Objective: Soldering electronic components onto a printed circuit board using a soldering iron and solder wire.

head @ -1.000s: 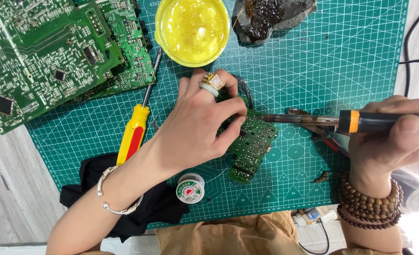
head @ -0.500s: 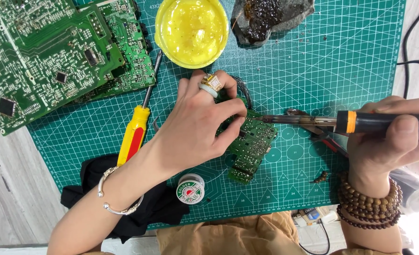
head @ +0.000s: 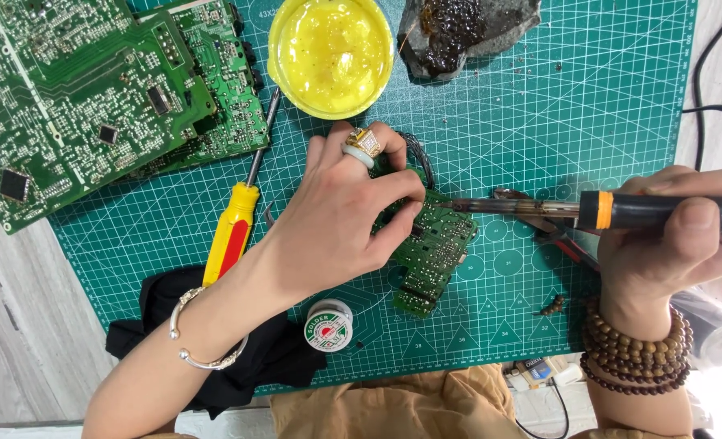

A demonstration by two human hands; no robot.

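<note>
My left hand (head: pixel 341 219), with a ring on one finger, presses down on a small green circuit board (head: pixel 430 256) lying on the green cutting mat (head: pixel 540 106). My right hand (head: pixel 674 244) grips a soldering iron (head: pixel 621 210) with a black and orange handle. Its metal tip points left and touches the board's upper edge right by my left fingertips. Part of the board is hidden under my left hand.
A yellow tub of flux (head: pixel 330 53) and a dark, crusted tip-cleaning lump (head: pixel 467 28) sit at the mat's far edge. Large green circuit boards (head: pixel 93 97) lie at the left. A yellow and red screwdriver (head: pixel 235 223), a solder spool (head: pixel 328 327), black cloth (head: pixel 231 349) and pliers (head: pixel 552 232) are nearby.
Almost nothing differs; both hands stay in place, with the iron tip held at the small board.
</note>
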